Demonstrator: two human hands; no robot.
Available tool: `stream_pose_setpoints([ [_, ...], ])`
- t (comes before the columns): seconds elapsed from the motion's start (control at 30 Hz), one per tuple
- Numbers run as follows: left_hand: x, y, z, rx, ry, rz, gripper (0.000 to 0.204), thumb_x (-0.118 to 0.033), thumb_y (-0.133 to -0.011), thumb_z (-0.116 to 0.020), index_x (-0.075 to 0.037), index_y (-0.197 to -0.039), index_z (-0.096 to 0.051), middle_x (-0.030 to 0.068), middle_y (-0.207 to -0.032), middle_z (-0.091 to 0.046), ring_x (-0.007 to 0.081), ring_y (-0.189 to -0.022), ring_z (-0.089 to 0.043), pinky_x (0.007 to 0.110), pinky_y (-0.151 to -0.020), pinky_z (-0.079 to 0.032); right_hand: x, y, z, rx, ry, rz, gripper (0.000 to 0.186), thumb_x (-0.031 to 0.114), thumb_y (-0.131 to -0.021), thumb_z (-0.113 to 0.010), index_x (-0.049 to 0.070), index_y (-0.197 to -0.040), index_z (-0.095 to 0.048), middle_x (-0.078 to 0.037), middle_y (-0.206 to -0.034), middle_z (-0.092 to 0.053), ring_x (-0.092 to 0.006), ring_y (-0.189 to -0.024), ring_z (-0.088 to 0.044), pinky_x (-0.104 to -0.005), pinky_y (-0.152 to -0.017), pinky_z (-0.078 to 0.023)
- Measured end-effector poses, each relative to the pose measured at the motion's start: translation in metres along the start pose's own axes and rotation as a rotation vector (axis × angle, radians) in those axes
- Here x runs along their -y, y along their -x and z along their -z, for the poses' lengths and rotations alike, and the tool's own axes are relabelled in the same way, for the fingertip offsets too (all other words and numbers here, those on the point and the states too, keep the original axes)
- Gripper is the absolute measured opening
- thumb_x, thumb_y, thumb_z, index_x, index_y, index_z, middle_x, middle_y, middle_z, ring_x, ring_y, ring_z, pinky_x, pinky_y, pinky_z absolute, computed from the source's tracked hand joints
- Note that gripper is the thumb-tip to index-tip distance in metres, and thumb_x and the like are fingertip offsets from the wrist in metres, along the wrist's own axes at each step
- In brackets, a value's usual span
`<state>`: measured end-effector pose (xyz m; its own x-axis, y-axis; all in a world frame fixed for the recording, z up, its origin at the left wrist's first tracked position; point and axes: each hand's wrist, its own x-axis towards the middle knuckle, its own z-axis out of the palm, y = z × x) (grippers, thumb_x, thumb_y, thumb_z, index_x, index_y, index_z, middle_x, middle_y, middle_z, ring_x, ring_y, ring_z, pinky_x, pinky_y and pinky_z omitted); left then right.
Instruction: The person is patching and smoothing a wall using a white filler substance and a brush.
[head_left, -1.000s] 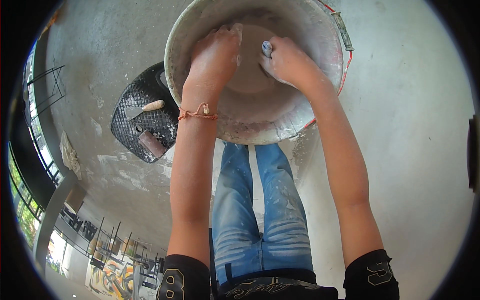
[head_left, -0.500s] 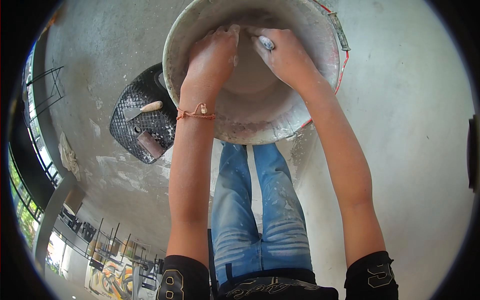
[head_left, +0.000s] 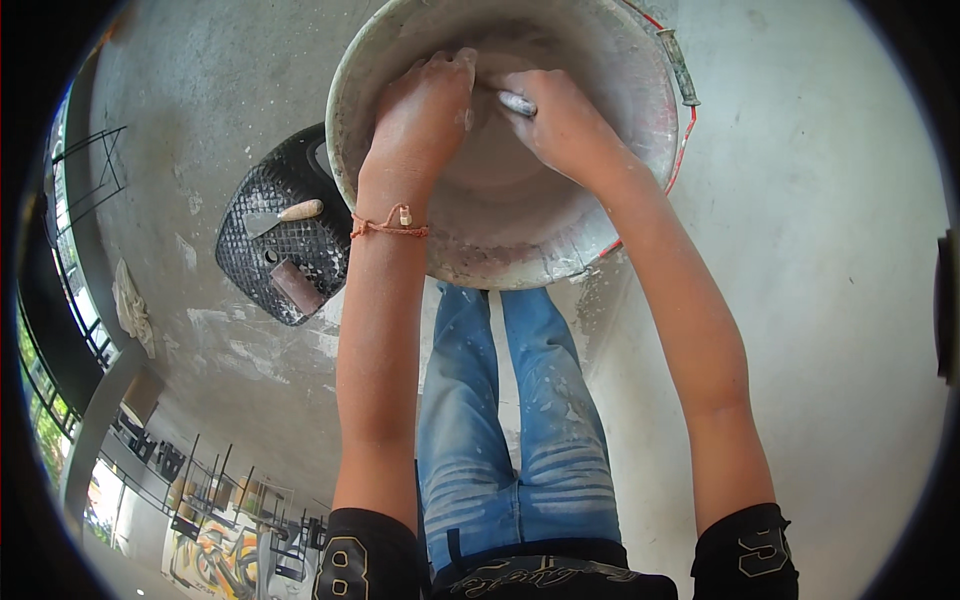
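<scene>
A large round metal basin (head_left: 640, 170), coated in grey-white plaster, stands on the concrete floor in front of my legs. Both my hands reach down inside it. My left hand (head_left: 425, 105), with a thin orange string bracelet on the wrist, presses flat against the basin's inner wall. My right hand (head_left: 555, 115) sits close beside it, fingers closed around a small metal tool (head_left: 517, 102) whose tip touches the wall. The tool's working end is hidden by my hands.
A black mesh basket (head_left: 270, 250) lies on the floor left of the basin, holding a wooden-handled trowel (head_left: 285, 214) and a brown block (head_left: 297, 287). A white rag (head_left: 130, 305) lies further left by a railing. My blue jeans (head_left: 510, 420) are below the basin.
Both hands have shifted slightly upward and closer together inside the basin. The tool in my right hand moved toward my left hand.
</scene>
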<state>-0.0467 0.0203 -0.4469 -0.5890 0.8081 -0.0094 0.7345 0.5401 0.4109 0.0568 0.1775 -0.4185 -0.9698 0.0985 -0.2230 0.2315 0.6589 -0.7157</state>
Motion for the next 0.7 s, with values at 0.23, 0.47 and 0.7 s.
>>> stream_pose_setpoints([
  [0.23,-0.002,0.001,0.007,0.085,0.04,0.023,0.052,0.004,-0.089,-0.061,-0.003,-0.141,-0.06,0.022,-0.124,-0.07,0.0395,-0.116,-0.067,0.048,-0.099,-0.055,0.025,0.003,0.012,-0.05,0.399,-0.419,0.025,0.023,-0.097,-0.071,-0.001,-0.1,-0.074,-0.027,-0.099,-0.074,-0.0456,-0.101,-0.071,-0.0523,-0.088,-0.056],
  [0.47,0.0,0.003,0.004,0.023,-0.015,0.01,0.034,-0.007,-0.09,-0.071,-0.005,-0.123,-0.066,0.0154,-0.116,-0.073,0.0339,-0.114,-0.071,0.046,-0.093,-0.061,0.034,0.0,0.011,0.324,0.038,-0.333,0.023,0.019,-0.098,-0.071,-0.003,-0.105,-0.075,-0.025,-0.101,-0.075,-0.0444,-0.098,-0.071,-0.0477,-0.086,-0.056],
  [0.7,-0.007,0.005,0.005,0.029,-0.008,0.028,0.034,-0.003,-0.092,-0.065,-0.005,-0.126,-0.066,0.0155,-0.115,-0.073,0.0324,-0.114,-0.072,0.044,-0.092,-0.062,0.012,0.002,0.006,-0.182,0.111,0.075,0.03,-0.006,-0.089,-0.064,-0.002,-0.116,-0.076,-0.025,-0.108,-0.075,-0.0445,-0.103,-0.07,-0.0472,-0.091,-0.056],
])
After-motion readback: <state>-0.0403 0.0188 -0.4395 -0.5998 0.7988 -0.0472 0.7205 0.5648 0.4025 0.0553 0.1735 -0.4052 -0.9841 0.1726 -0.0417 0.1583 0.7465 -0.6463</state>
